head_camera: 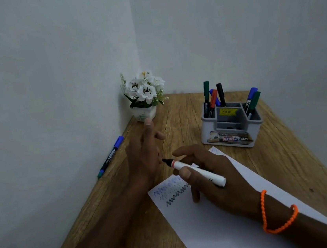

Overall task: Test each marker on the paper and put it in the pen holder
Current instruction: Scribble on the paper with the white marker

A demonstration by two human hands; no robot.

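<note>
A wooden table [187, 108] with a visible grain fills the corner where two pale walls meet. A small pot of white flowers [144, 97] stands at its far corner. To the right stands a grey pen holder [231, 128] with markers upright in it. A blue-capped marker [110, 156] lies along the left edge against the wall. A white sheet of paper [213, 231] bearing scribbles lies near the front.

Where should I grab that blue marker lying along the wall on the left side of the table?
Take the blue marker by the middle of its dark barrel, between the blue cap and the green end. It lies flat on the table, right against the wall, so a grip from the wall side looks blocked. Come from above and the table side, probably with the left hand, which is nearer and open.
</note>
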